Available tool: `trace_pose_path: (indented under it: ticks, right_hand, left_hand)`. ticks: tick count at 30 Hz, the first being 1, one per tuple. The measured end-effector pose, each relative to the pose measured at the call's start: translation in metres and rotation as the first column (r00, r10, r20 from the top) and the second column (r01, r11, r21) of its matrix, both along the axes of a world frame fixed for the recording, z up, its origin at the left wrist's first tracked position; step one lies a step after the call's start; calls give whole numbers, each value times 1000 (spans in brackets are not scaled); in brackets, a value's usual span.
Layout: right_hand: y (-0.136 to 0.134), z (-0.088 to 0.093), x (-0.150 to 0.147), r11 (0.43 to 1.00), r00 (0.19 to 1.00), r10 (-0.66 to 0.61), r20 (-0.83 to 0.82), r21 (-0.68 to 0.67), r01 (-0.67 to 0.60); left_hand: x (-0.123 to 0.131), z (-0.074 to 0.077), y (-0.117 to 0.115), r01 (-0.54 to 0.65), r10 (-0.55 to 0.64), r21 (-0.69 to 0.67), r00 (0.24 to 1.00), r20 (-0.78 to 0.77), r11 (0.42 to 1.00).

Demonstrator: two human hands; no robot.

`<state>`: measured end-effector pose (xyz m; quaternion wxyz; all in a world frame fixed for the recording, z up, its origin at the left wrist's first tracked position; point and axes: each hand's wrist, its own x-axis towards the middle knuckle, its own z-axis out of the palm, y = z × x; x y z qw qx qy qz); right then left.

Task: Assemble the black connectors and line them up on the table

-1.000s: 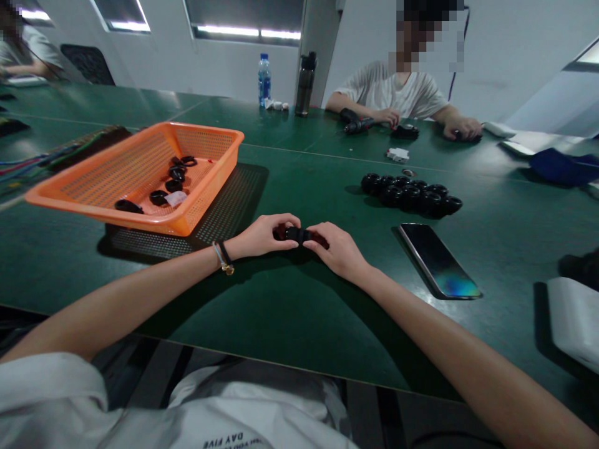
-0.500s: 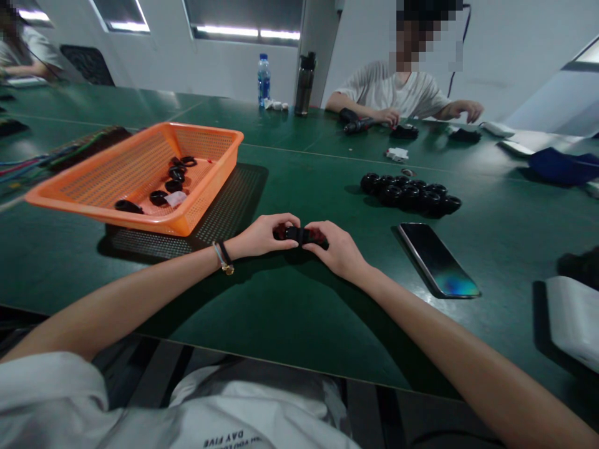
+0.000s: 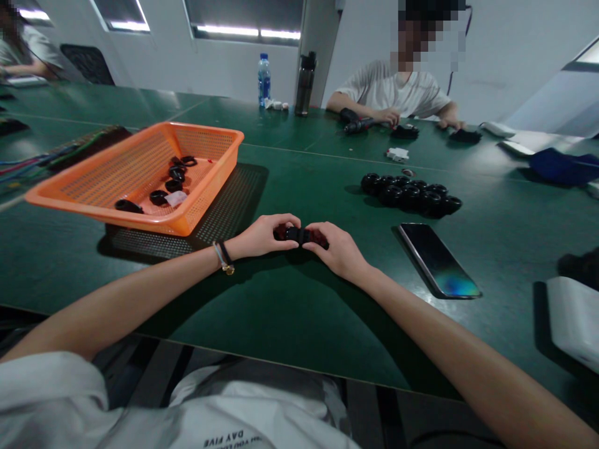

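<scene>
Between my two hands, just above the green table, is a small black part, partly covered by fingers. My left hand pinches its left side between thumb and fingers. On its right side, my right hand grips it the same way, with thumb and fingertips close to those of the left. The exact kind of part cannot be made out. To the left stands an orange plastic basket with several black ring-shaped parts in it. Ahead to the right, a cluster of glossy black round parts sits together.
A phone lies right of my right hand, and a white box-like object is at the right edge. Across the table are a water bottle, a dark bottle, a power drill and a seated co-worker.
My hands keep nearly the same hold on the black part. Across the table, the co-worker's hand on the right of the view has lowered onto a dark object.
</scene>
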<state>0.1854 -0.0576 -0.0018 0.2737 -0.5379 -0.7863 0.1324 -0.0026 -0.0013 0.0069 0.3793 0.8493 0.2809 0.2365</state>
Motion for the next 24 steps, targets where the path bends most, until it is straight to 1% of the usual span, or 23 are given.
trace_pose_path:
  ticks: [10,16,24]
  right_hand:
    - [2,-2,-1,999,1000,-16,18,-37,16]
    - [2,1,-2,997,999,-19,25,-81,21]
    - [2,0,-2,998,999,-13,33,-60,15]
  left_hand:
    - [0,-1,0,-3,3,46,1000,-16,999]
    - [-1,-2,1,1,1,74,1000,-18,997]
    - [-1,-1,0,-7,9,78,1000,-30,997]
